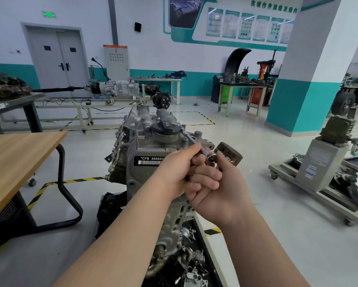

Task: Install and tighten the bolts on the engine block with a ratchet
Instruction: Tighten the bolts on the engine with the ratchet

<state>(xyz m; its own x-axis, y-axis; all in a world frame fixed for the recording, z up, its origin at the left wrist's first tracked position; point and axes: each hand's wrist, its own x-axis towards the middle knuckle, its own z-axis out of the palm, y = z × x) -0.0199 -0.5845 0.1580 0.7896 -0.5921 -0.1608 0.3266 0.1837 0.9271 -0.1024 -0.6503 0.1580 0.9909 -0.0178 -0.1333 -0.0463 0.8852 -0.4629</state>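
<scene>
At the engine block's [136, 148] near right side, the left grip [174, 172] pinches the ratchet [210, 156] while the right grip [211, 189] curls round its handle.

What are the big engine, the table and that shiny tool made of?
The engine block: dull grey, rough-cast surface, so probably cast metal, perhaps aluminium. The table top: pale brown with grain lines, wood or a wood-look laminate; its bent legs look like black-painted metal tube. The ratchet: bright mirror shine, likely chromed steel.
</scene>
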